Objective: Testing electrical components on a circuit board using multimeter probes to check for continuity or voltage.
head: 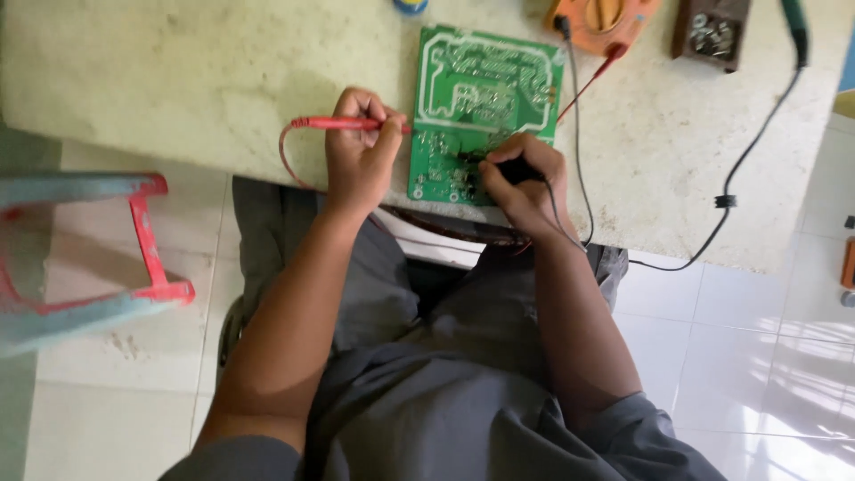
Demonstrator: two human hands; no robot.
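A green circuit board (476, 98) lies solder side up on a pale stone table (178, 71). My left hand (359, 151) grips a red test probe (334, 124) like a pen, its tip at the board's left edge. My right hand (521, 183) is closed around a black test probe (515, 169) whose tip touches the board's lower middle. Red and black leads run from the probes up to an orange multimeter (606, 22) at the table's far edge.
A small brown tray of metal parts (712, 31) sits far right. A dark cable (748, 160) crosses the right of the table. A red and blue stool (89, 267) stands on the white tiled floor (757, 356) to the left.
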